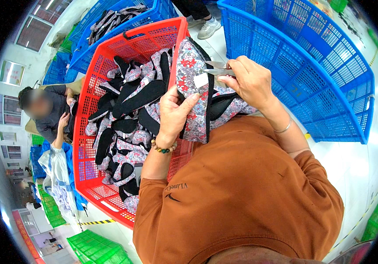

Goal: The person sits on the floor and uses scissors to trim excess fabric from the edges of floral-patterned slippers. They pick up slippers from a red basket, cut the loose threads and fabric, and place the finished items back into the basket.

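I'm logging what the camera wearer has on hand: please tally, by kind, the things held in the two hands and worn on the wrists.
Floral fabric piece, in the left hand: 1
Metal snips, in the right hand: 1
Beaded bracelet, on the left wrist: 1
Thin bangle, on the right wrist: 1
Total: 4

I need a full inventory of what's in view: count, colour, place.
floral piece: one, grey-red with black, in left hand
label: one, white, on floral piece
scissors: one, silver, in right hand
red crate: one, red, left of centre
fabric pieces: many, floral and black, mostly in red crate
blue crates: several, blue, upper left and right
green crates: several, green, lower left and right
co-worker: one, dark top, left
shirt: one, brown, centre
hands: two, bare, centre
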A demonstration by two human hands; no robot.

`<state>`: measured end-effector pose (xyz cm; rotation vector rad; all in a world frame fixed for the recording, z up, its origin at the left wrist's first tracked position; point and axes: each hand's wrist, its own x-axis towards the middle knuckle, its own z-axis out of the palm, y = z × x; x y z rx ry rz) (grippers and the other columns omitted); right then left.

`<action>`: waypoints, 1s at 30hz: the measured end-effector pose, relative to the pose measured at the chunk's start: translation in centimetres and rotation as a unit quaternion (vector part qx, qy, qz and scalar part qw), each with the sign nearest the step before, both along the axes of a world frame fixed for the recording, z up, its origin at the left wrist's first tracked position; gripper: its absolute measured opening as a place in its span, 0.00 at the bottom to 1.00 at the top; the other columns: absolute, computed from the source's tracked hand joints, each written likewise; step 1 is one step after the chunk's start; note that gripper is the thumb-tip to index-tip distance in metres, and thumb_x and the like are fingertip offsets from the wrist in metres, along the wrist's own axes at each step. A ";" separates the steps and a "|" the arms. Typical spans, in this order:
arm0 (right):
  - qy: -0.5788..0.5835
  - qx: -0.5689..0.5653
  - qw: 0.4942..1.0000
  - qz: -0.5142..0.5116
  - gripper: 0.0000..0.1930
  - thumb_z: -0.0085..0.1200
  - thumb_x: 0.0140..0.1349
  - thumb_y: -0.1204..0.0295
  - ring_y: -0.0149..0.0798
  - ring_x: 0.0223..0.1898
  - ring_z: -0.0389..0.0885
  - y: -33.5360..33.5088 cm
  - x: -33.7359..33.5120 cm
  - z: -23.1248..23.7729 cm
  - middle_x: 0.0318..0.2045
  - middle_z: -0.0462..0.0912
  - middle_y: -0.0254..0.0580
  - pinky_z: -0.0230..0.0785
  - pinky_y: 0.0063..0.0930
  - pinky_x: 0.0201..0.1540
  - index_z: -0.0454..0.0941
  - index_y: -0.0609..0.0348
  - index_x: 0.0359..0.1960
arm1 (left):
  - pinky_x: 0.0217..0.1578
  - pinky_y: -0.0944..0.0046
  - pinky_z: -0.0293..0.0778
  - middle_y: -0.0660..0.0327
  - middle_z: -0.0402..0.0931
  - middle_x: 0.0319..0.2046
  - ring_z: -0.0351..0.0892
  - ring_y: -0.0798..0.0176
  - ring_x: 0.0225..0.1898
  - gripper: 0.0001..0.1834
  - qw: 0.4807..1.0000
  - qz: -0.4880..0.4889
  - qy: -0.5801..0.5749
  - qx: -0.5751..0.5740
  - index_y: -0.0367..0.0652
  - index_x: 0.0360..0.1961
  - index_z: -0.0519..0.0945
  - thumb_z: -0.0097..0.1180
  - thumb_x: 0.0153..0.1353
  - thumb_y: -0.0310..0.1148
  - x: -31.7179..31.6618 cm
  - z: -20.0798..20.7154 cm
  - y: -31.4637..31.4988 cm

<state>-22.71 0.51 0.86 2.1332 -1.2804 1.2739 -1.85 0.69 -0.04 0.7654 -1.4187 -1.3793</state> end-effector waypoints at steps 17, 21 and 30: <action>-0.353 0.263 0.873 0.210 0.12 0.51 0.58 0.63 0.25 0.21 0.66 -0.5 -1.5 -0.6 0.20 0.72 0.33 0.58 0.19 0.25 0.75 0.62 0.32 | 0.28 0.71 0.67 0.64 0.75 0.28 0.69 0.76 0.27 0.05 0.983 0.040 -0.132 -0.121 0.35 0.31 0.73 0.55 0.54 0.24 -0.9 0.5 0.9; -0.407 0.276 0.834 0.249 0.15 0.62 0.48 0.67 0.19 0.19 0.58 0.3 -1.3 2.1 0.27 0.71 0.28 0.52 0.14 0.22 0.75 0.61 0.36 | 0.21 0.64 0.62 0.57 0.67 0.19 0.64 0.67 0.19 0.08 0.940 0.068 -0.239 -0.235 0.35 0.23 0.68 0.55 0.51 0.24 -0.3 0.0 1.0; -0.314 0.274 0.874 0.248 0.30 0.66 0.42 0.73 0.15 0.22 0.60 0.6 -0.9 3.4 0.44 0.72 0.33 0.55 0.09 0.22 0.69 0.61 0.50 | 0.26 0.59 0.67 0.54 0.70 0.23 0.70 0.51 0.25 0.12 0.795 0.137 -0.331 -0.490 0.35 0.29 0.72 0.52 0.39 0.16 -1.0 0.5 0.7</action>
